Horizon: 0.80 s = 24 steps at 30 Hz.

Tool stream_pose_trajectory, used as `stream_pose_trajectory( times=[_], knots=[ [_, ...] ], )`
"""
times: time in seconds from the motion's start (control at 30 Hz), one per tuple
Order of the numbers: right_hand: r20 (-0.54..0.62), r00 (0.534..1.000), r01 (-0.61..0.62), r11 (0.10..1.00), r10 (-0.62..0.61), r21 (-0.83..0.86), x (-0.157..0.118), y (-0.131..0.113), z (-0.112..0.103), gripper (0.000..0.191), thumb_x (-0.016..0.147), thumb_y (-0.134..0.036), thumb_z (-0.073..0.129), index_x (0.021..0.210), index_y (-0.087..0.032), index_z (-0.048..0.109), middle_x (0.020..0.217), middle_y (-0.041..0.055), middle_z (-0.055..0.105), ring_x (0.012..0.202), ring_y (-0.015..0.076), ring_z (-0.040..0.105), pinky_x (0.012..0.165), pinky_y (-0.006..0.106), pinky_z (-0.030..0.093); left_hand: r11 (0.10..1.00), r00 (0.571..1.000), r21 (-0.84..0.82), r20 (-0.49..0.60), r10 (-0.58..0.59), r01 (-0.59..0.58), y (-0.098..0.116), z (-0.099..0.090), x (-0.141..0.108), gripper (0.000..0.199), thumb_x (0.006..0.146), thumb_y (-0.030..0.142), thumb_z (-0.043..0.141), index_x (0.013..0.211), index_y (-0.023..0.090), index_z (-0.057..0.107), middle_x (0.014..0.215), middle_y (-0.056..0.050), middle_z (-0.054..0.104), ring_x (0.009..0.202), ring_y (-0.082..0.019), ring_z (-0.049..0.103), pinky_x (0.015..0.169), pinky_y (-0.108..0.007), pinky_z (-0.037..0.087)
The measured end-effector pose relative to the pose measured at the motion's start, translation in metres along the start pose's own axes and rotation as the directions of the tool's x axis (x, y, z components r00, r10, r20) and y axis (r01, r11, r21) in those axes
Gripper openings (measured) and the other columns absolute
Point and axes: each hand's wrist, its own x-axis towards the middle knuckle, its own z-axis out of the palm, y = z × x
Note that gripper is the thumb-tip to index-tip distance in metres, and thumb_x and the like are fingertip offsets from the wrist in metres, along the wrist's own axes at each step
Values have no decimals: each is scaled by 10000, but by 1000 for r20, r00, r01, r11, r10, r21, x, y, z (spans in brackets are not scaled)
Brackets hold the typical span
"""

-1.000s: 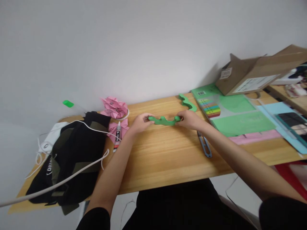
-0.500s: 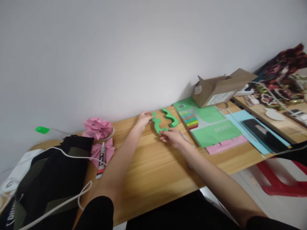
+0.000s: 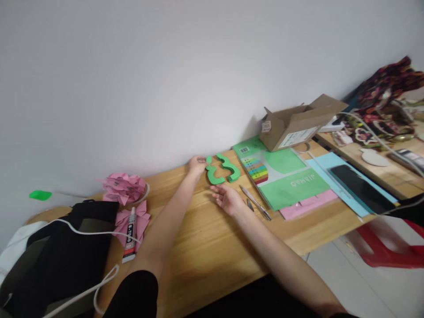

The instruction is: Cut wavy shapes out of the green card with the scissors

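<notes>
Two curvy green pieces lie side by side on the wooden table near the wall. They look like thick folded or cut paper, but I cannot tell the material. My left hand (image 3: 198, 165) has its fingertips closed on the upper end of the left green piece (image 3: 214, 179). The right green piece (image 3: 230, 170) lies close to it, with a small gap between their lower ends. Below them my right hand (image 3: 227, 199) is off both pieces, palm turned up and fingers loosely apart, holding nothing. A craft knife or pen (image 3: 255, 202) rests to its right, beside a small dark blade-like object (image 3: 250, 205).
To the right lie a green paper packet (image 3: 294, 187), an opened cardboard box (image 3: 298, 126), blue sheets (image 3: 319, 165) and a dark phone (image 3: 359, 187). On the left are pink folded-paper flowers (image 3: 124, 187), a glue tube (image 3: 130, 238), a white cable (image 3: 86, 225) and a black bag (image 3: 79, 251).
My right hand has let go of the left green piece and drawn back toward me. That piece now sits closer to the right one. My left hand stays at its upper end.
</notes>
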Motion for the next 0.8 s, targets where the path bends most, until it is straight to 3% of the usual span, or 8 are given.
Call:
stream_pose_trajectory(
  times=[0.1,0.2,0.5,0.8],
  knots=[
    [28,999,-16,999,15,49,-5,0,-2,135,955,-241,500,925,-143,588,862,16,665,577,86,589,514,210,478,995,998,78,-23,57,-55,-4,2,4,349,912,334,573,1211,153,559,1209,-101,591,1033,-218,610,865,-430,537],
    [49,999,-23,996,19,81,-8,1,-1,188,936,-141,399,780,-188,494,741,-9,684,422,69,542,401,174,370,980,992,163,-40,119,-111,-8,2,7,340,913,332,572,1203,155,564,1205,-100,594,1031,-216,611,867,-429,536],
    [75,997,-27,994,19,104,-13,5,2,155,900,-140,384,773,-205,442,662,-6,696,386,84,541,385,168,330,906,975,378,-35,218,-189,-7,0,5,327,911,327,577,1186,152,573,1186,-96,605,1028,-214,613,875,-430,532],
    [69,998,-12,996,6,89,-17,6,3,132,884,-136,396,778,-211,419,647,-3,704,375,80,530,361,157,286,892,972,399,-1,233,-213,-7,-5,2,317,911,328,576,1178,156,579,1184,-94,606,1026,-211,614,875,-426,532]
  ],
)
